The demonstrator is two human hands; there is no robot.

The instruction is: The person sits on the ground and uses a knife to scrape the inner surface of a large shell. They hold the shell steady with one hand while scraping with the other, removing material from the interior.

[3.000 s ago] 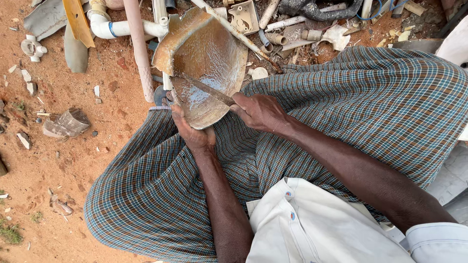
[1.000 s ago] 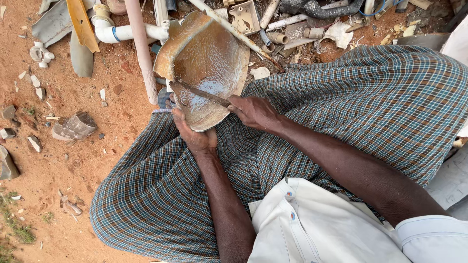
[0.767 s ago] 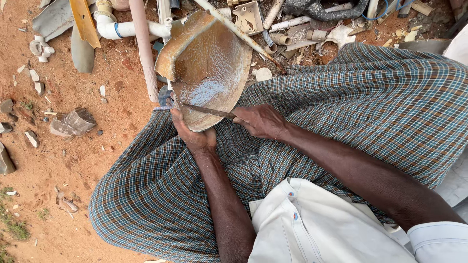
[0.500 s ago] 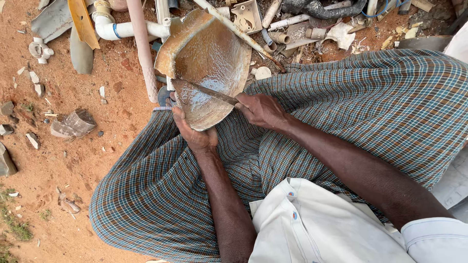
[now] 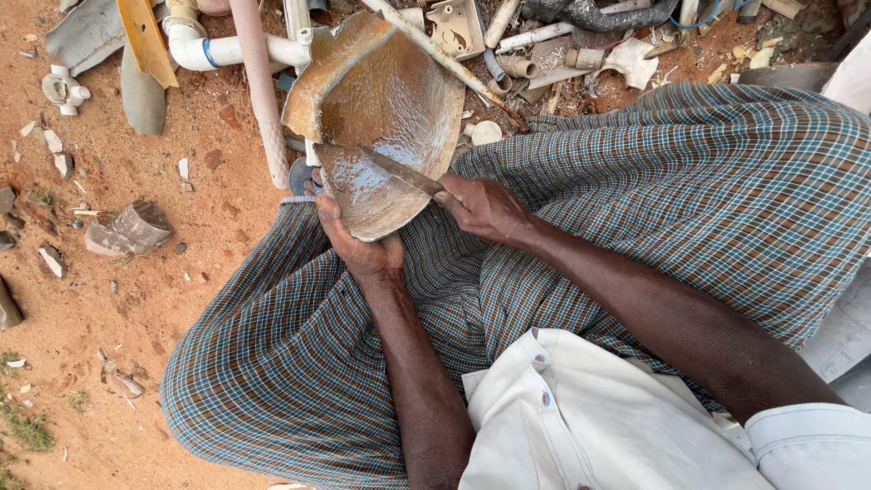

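Observation:
A curved, rust-brown metal shell, shaped like a shallow scoop, rests on my checked cloth-covered lap. My left hand grips its near lower edge from underneath. My right hand holds a thin dark blade, which lies flat across the shiny scraped lower part of the shell, its tip pointing to the upper left.
White plastic pipes and elbow fittings lie on red dirt beyond the shell. Broken pipe bits, a black hose and scrap fill the top. A stone block and small fragments are scattered at left.
The blade has slid back and forth across the shell's lower part with my right hand. My left hand has kept its grip on the edge.

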